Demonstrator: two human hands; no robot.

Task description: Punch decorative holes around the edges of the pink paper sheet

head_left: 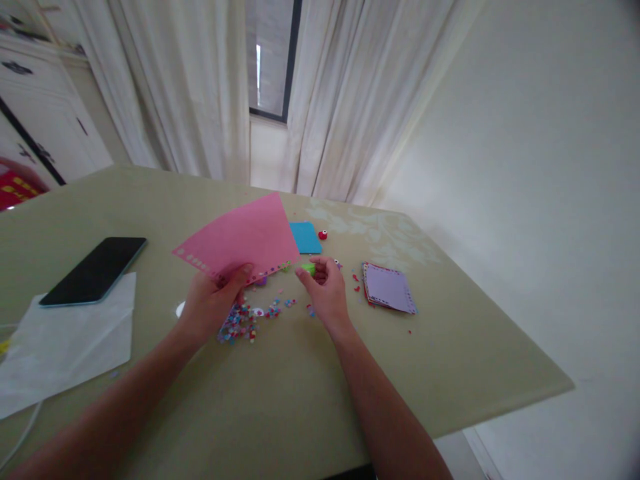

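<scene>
My left hand [213, 300] grips a sheet of pink paper [245, 233] by its near edge, thumb on top. Small shapes are punched out along that edge and at the left corner. My right hand [326, 290] is closed around a small bright green craft punch [309, 269], close to the sheet's right corner; whether the two touch I cannot tell. Below the paper lies a pile of small colourful paper cut-outs [240, 323]. A purple object [261, 281] is partly hidden under the sheet.
A blue card [306, 238] and a small red punch [323, 235] lie beyond my hands. To the right sits a stack of punched paper squares [390, 289], lilac on top. A black phone [95, 270] rests partly on white paper [75, 347] at the left.
</scene>
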